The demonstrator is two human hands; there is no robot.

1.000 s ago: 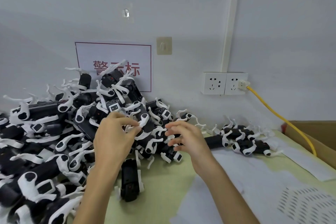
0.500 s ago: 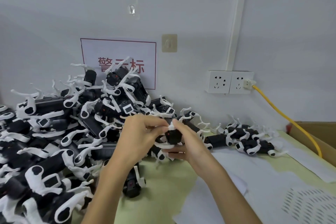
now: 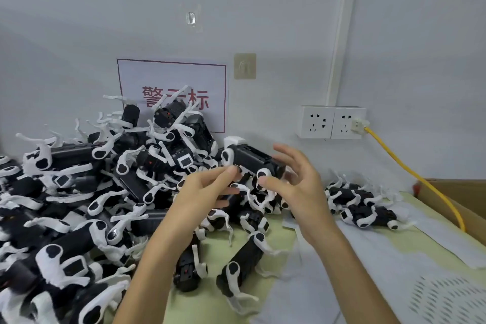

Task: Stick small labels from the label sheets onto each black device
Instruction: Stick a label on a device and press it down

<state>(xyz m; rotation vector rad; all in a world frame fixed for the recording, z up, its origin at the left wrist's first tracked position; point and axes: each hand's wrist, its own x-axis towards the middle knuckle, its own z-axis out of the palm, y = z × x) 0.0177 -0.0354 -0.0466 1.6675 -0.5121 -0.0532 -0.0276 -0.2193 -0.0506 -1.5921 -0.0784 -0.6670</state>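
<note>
Two hands (image 3: 207, 192) (image 3: 299, 189), many black devices (image 3: 73, 153), two sockets (image 3: 315, 122) (image 3: 346, 122)

black device (image 3: 251, 159): matt black plastic shell; white parts look like soft matt plastic. same across the pile (image 3: 76, 151). worktop (image 3: 210, 305): pale green, matt, smooth. label sheet (image 3: 452, 302) and loose sheets (image 3: 368, 265): white paper, faint sheen. box (image 3: 472, 197): raw brown cardboard. sockets (image 3: 330, 122): glossy white plastic. cable (image 3: 410, 173): smooth yellow sheath.
</note>
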